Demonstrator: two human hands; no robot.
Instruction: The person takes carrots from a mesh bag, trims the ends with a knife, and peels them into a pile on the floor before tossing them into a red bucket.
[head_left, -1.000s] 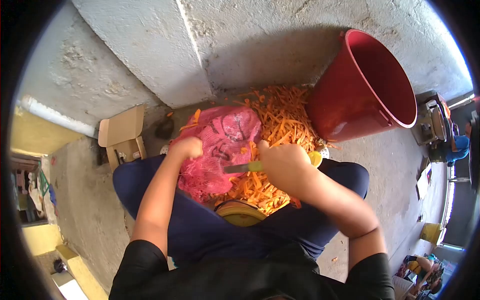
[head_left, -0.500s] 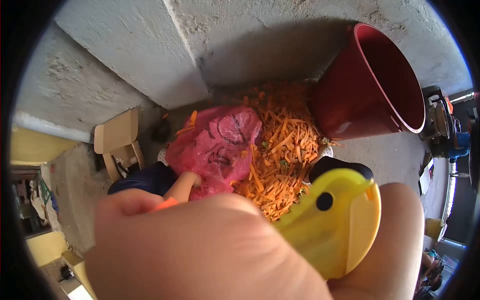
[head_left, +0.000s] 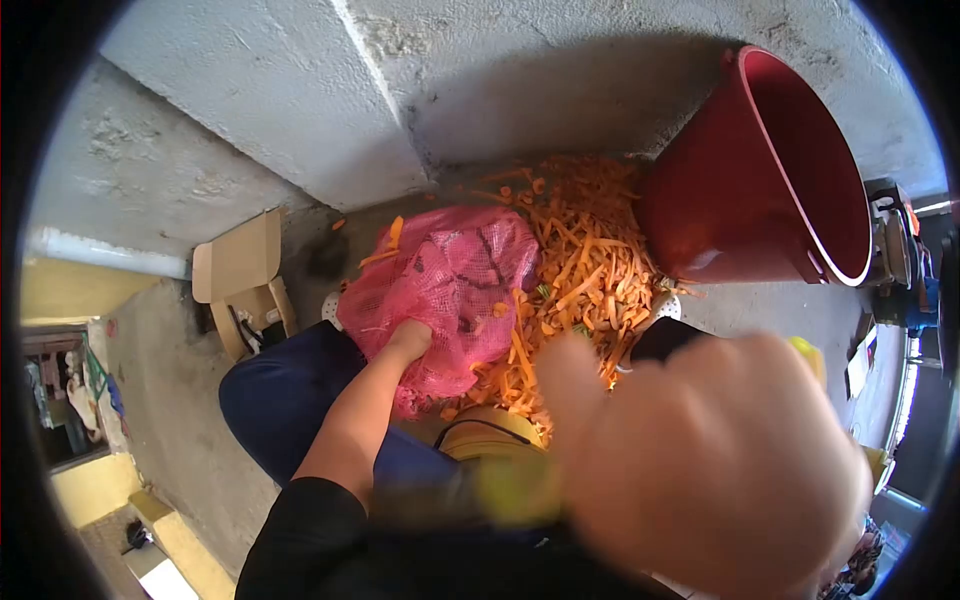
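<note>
A pink mesh bag [head_left: 465, 270] lies on the floor between my legs. My left hand [head_left: 408, 342] reaches into the folds of the bag's near side, and its fingers are hidden there. Close to the camera, my right hand [head_left: 700, 450] is large and blurred, with its fingers curled. A yellow plastic tool [head_left: 808, 358] shows past its far edge, and a smeared yellow shape lies on its left side. Orange carrot peelings [head_left: 590, 280] are heaped beside the bag. Below the bag stands a yellow bucket [head_left: 490, 428] with a dark handle.
A large red bin [head_left: 740, 190] leans near the wall at the right. An opened cardboard box [head_left: 245, 270] sits on the floor at the left. The grey wall [head_left: 270, 90] rises behind the heap. Various items stand along the far right edge.
My right hand has moved to the right with the yellow tool, uncovering my left forearm and the yellow bucket. My left hand remains at the bag. The view has shifted slightly.
</note>
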